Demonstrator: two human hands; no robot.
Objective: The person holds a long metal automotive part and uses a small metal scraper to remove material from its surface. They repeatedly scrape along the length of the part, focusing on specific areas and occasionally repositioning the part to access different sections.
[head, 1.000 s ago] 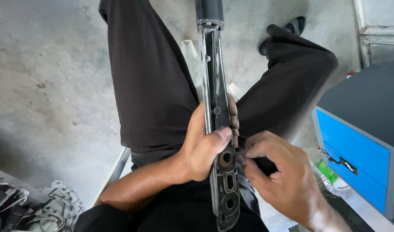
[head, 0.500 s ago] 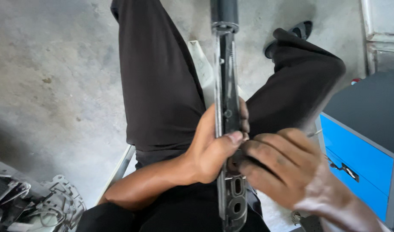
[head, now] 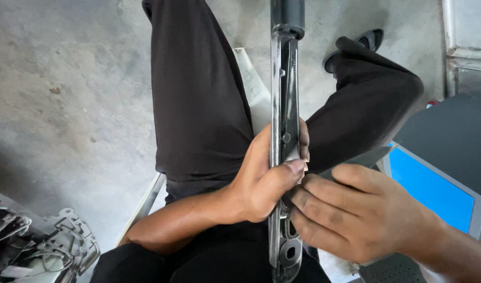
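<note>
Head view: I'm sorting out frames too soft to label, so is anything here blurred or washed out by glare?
Head view: the right hand, closest to the lens, looks slightly soft; the left hand and the long dark metal part are sharp; a bright sheen runs along the part's edge; daylight is even on the concrete floor.

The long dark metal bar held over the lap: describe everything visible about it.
The long dark metal bar is narrow, glossy and grey-black. It runs lengthwise away from the person between their knees, seen nearly edge-on. Its far end enters a black cylindrical sleeve; its near end has cut-out openings and a round hole. The left hand wraps its middle, thumb across the edge. The right hand has its fingertips at the bar just below.
</note>
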